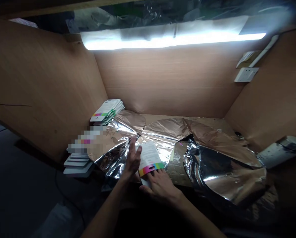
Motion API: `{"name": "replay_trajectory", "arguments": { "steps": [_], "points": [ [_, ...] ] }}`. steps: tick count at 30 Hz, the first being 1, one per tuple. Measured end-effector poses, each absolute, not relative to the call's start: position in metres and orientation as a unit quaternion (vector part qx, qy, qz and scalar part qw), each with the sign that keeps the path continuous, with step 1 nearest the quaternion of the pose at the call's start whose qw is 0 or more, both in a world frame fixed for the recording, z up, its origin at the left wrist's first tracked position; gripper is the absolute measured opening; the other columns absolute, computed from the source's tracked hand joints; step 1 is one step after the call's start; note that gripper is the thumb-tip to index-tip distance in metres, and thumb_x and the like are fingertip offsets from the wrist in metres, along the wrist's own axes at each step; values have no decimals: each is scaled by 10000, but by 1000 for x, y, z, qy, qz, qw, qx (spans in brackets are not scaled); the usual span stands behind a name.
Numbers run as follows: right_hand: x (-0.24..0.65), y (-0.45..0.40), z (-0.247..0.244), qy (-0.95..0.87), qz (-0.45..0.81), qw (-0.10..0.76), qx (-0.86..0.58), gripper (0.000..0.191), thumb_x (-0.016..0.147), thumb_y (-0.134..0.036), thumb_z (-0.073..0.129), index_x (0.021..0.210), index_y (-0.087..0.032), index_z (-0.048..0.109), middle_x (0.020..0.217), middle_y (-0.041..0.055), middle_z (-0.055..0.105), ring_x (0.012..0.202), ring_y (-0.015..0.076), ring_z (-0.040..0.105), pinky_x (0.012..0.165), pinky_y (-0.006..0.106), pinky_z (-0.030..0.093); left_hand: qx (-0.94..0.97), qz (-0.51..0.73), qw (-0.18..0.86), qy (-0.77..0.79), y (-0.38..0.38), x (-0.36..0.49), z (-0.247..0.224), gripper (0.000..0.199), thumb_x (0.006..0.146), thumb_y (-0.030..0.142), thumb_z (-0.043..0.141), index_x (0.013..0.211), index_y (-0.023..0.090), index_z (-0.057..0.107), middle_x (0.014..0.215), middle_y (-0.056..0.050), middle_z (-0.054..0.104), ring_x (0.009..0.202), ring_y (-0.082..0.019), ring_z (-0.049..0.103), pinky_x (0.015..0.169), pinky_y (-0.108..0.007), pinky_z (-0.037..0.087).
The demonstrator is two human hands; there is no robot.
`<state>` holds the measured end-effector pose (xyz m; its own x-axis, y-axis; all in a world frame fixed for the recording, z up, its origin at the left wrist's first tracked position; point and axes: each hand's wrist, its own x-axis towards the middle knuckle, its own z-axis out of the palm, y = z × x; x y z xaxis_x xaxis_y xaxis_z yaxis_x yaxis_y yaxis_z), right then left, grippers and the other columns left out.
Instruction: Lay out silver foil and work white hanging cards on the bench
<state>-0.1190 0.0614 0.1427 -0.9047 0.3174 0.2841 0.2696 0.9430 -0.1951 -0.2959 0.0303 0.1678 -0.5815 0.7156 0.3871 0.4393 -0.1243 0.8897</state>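
Note:
A white printed card (149,155) with a rainbow strip and a hang hole at its near end lies over the silver foil sheet (160,134) in front of me. My right hand (163,185) grips it at the near edge, with fingertips by the colored strip and the thumb lower left. Part of another white piece shows below the strip near that thumb; I cannot tell whether it is a separate card. My left hand (133,157) stands on edge along the card's left side, fingers stretched and thumb apart. Whether its palm touches the card is unclear.
Stacked similar cards (108,110) sit at the back left, with another stack (78,162) nearer, partly pixelated. Crumpled foil (227,175) covers the right side. A white cylindrical container (281,150) lies at far right. Wooden walls (167,79) enclose the bench beneath a bright tube light (172,41).

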Motion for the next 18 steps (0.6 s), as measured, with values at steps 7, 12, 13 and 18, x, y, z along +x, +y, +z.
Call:
{"name": "replay_trajectory", "arguments": {
  "steps": [7, 12, 13, 18],
  "points": [
    [-105, 42, 111, -975, 53, 165, -140, 556, 877, -455, 694, 1346, -174, 598, 1309, 161, 562, 1201, 364, 510, 1041, 556, 427, 660, 135, 18, 739, 45, -294, 137, 727, 1013, 677, 328, 1630, 291, 327, 1686, -4, 101, 1566, -341, 35, 1242, -551, 0],
    [-79, 30, 101, -967, 1, 207, -146, 564, 855, -208, 664, 1411, -163, 581, 1285, 165, 583, 1165, 368, 538, 1008, 566, 468, 680, 131, 7, 722, 43, -279, 137, 741, 1000, 734, 299, 1633, 349, 298, 1687, 27, 94, 1570, -312, 38, 1249, -533, 13],
    [-75, 25, 99, -963, -16, 229, -142, 591, 865, -207, 654, 1446, -157, 562, 1356, 171, 557, 1233, 394, 504, 1035, 573, 450, 682, 130, 4, 720, 45, -282, 136, 743, 1000, 734, 297, 1634, 347, 295, 1687, 23, 94, 1570, -315, 36, 1248, -536, 13],
    [-57, 27, 110, -950, -10, 311, -19, 473, 947, -271, 612, 1383, -88, 597, 1511, 140, 471, 1455, 315, 341, 1208, 490, 303, 688, 139, -49, 710, 54, -295, 127, 737, 1010, 707, 315, 1630, 308, 320, 1687, -13, 119, 1562, -350, 48, 1235, -563, 34]
  ]
}}
